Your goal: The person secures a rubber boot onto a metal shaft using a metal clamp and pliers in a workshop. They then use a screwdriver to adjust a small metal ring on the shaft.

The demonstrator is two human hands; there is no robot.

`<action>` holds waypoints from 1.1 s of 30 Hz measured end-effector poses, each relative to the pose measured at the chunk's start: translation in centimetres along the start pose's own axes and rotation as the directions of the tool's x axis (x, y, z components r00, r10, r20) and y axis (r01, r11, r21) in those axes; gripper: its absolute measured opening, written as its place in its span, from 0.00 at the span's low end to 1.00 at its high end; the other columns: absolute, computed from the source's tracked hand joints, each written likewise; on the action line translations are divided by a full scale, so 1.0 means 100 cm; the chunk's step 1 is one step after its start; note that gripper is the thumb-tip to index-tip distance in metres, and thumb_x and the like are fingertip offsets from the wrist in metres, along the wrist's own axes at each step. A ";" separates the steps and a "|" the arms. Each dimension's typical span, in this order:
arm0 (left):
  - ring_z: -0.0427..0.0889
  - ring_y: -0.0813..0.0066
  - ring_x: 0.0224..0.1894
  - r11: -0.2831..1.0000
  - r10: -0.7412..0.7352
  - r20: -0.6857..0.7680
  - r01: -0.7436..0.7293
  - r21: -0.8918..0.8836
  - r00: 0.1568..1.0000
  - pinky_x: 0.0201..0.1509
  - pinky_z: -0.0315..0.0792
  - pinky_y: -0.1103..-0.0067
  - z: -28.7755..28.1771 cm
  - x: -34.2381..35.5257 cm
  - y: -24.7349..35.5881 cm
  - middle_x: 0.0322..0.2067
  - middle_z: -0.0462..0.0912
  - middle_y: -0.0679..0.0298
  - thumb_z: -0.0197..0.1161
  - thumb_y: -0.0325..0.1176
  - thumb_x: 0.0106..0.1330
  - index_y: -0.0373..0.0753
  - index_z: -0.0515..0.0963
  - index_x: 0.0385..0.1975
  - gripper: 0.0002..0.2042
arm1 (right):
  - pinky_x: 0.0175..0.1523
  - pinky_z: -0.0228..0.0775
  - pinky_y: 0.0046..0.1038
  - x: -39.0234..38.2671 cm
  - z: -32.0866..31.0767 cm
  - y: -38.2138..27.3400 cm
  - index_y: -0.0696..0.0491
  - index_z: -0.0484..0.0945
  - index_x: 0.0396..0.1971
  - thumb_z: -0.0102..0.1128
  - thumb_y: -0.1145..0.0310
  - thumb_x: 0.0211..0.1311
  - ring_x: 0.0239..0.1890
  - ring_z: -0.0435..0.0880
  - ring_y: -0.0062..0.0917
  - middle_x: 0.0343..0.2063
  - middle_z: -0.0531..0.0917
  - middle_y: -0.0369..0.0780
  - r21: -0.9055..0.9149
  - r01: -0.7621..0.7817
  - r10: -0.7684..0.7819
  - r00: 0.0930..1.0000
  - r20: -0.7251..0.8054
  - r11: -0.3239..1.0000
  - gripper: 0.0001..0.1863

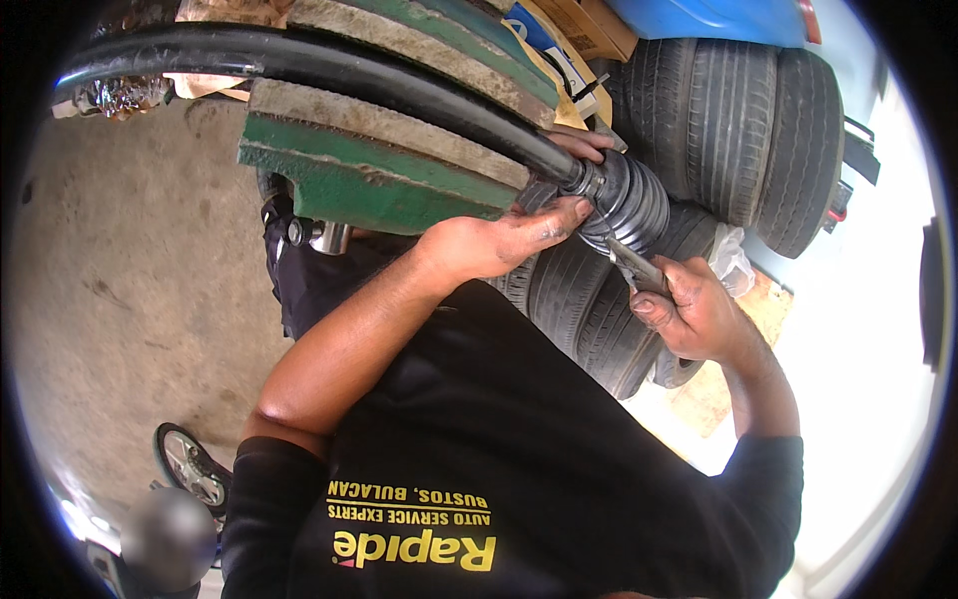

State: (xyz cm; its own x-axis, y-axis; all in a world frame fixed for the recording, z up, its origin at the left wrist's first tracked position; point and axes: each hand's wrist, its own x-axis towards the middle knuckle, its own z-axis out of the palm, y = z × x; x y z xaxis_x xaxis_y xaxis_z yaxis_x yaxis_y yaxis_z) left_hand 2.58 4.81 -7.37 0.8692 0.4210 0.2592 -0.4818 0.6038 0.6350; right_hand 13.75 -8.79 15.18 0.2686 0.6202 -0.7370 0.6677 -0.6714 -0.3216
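A black drive axle shaft point(419, 95) lies between the jaws of a green vise point(369, 170). At its right end is a ribbed black rubber boot point(644, 205), with a metal band clamp point(593, 182) round its narrow neck. My left hand point(489, 243) is closed round the shaft at this neck, thumb on the near side and fingertips showing on the far side. In my right hand point(692, 311) is a pair of metal pliers point(639, 272). Their jaws meet a thin strip by the boot's near side; how firmly they grip it I cannot tell.
Worn tires point(733, 130) stand at the right, and more tires point(589, 309) lie below the boot. Cardboard boxes point(589, 30) and a blue container point(718, 20) are at the back. A plastic bag point(731, 262) hangs by the tires. A wheel point(192, 467) and a blurred person are at lower left.
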 end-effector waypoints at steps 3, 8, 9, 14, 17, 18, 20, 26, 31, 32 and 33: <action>0.71 0.61 0.73 0.999 0.031 -0.005 -0.031 0.007 0.999 0.79 0.61 0.64 0.002 0.000 -0.004 0.68 0.75 0.51 0.63 0.24 0.68 0.36 0.73 0.61 0.21 | 0.32 0.73 0.43 0.001 -0.004 -0.002 0.58 0.81 0.44 0.68 0.55 0.73 0.26 0.84 0.52 0.22 0.83 0.51 -0.099 0.081 -0.085 0.996 -0.033 0.992 0.19; 0.72 0.63 0.72 0.998 0.044 -0.024 -0.045 -0.041 0.999 0.78 0.62 0.65 0.003 0.000 -0.005 0.67 0.75 0.50 0.63 0.25 0.68 0.36 0.73 0.61 0.21 | 0.31 0.72 0.43 0.007 -0.007 -0.009 0.58 0.79 0.41 0.69 0.56 0.72 0.26 0.84 0.52 0.22 0.82 0.51 -0.170 0.126 -0.135 0.990 -0.047 0.977 0.18; 0.72 0.63 0.72 0.997 0.048 -0.021 -0.050 -0.058 0.999 0.78 0.62 0.65 0.002 -0.001 -0.005 0.68 0.75 0.50 0.63 0.25 0.68 0.36 0.73 0.61 0.21 | 0.31 0.73 0.43 0.008 -0.009 -0.010 0.57 0.78 0.41 0.69 0.57 0.72 0.26 0.84 0.52 0.22 0.82 0.50 -0.197 0.121 -0.129 0.991 -0.028 0.973 0.18; 0.72 0.64 0.71 0.963 -0.263 -0.067 0.266 0.050 0.962 0.77 0.63 0.67 -0.004 -0.011 0.005 0.68 0.74 0.50 0.64 0.25 0.70 0.34 0.72 0.62 0.20 | 0.31 0.74 0.45 0.012 -0.020 -0.017 0.55 0.77 0.40 0.68 0.56 0.71 0.25 0.85 0.49 0.20 0.82 0.48 -0.420 0.112 -0.117 0.993 0.014 0.900 0.17; 0.73 0.66 0.70 0.936 -0.351 -0.170 0.339 -0.094 0.921 0.74 0.67 0.68 0.001 -0.021 0.023 0.68 0.74 0.51 0.64 0.26 0.72 0.33 0.71 0.62 0.20 | 0.31 0.71 0.47 0.008 -0.018 -0.017 0.56 0.77 0.39 0.70 0.58 0.68 0.27 0.84 0.50 0.22 0.82 0.48 -0.435 0.091 -0.105 0.994 -0.007 0.896 0.17; 0.74 0.67 0.69 0.933 -0.346 -0.205 0.313 -0.176 0.915 0.72 0.69 0.68 0.006 -0.024 0.033 0.68 0.74 0.52 0.63 0.26 0.72 0.33 0.71 0.63 0.21 | 0.31 0.71 0.48 0.005 -0.016 -0.016 0.56 0.76 0.38 0.70 0.58 0.68 0.27 0.84 0.50 0.22 0.82 0.48 -0.431 0.088 -0.109 0.994 -0.024 0.898 0.17; 0.80 0.67 0.59 0.839 -0.519 -0.208 0.541 0.064 0.829 0.61 0.76 0.70 0.008 -0.030 0.067 0.56 0.81 0.54 0.68 0.28 0.71 0.34 0.77 0.53 0.13 | 0.31 0.74 0.47 0.001 -0.011 -0.014 0.54 0.77 0.39 0.68 0.56 0.70 0.27 0.85 0.48 0.22 0.83 0.47 -0.444 0.070 -0.111 0.992 -0.067 0.893 0.16; 0.85 0.60 0.45 0.398 -0.455 0.009 0.194 0.897 0.890 0.48 0.81 0.69 0.023 -0.006 0.185 0.42 0.86 0.55 0.70 0.22 0.61 0.35 0.82 0.42 0.10 | 0.36 0.80 0.48 -0.006 0.003 -0.015 0.54 0.80 0.37 0.63 0.57 0.71 0.30 0.88 0.48 0.23 0.86 0.47 -0.383 0.011 -0.080 0.983 -0.164 0.924 0.14; 0.82 0.54 0.53 0.033 -0.265 0.402 -0.408 0.912 0.876 0.58 0.76 0.61 0.029 0.061 0.185 0.48 0.86 0.58 0.72 0.22 0.51 0.38 0.81 0.46 0.19 | 0.40 0.81 0.47 -0.010 0.014 -0.018 0.54 0.83 0.40 0.60 0.62 0.69 0.34 0.90 0.47 0.26 0.87 0.49 -0.299 -0.015 -0.055 0.972 -0.227 0.954 0.11; 0.82 0.54 0.55 0.020 -0.309 0.425 -0.441 0.897 0.851 0.58 0.75 0.62 0.032 0.069 0.178 0.48 0.86 0.59 0.72 0.22 0.51 0.38 0.81 0.46 0.20 | 0.41 0.81 0.47 -0.012 0.016 -0.018 0.54 0.83 0.40 0.60 0.63 0.69 0.34 0.90 0.47 0.26 0.87 0.49 -0.290 -0.020 -0.050 0.971 -0.233 0.957 0.10; 0.82 0.54 0.56 0.009 -0.352 0.444 -0.471 0.882 0.824 0.59 0.75 0.62 0.034 0.074 0.173 0.49 0.87 0.59 0.73 0.22 0.51 0.39 0.81 0.47 0.20 | 0.41 0.81 0.47 -0.013 0.018 -0.018 0.54 0.83 0.40 0.60 0.64 0.69 0.35 0.90 0.47 0.26 0.88 0.49 -0.270 -0.017 -0.053 0.966 -0.251 0.963 0.10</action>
State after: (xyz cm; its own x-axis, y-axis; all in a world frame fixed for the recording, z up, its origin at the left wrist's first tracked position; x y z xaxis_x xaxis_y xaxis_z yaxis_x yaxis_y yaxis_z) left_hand 1.06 16.02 8.02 0.9353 -0.1661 0.3125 -0.3160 -0.7897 0.5259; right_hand 10.98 -9.13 15.64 0.3984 0.7372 -0.5457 0.8258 -0.5473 -0.1364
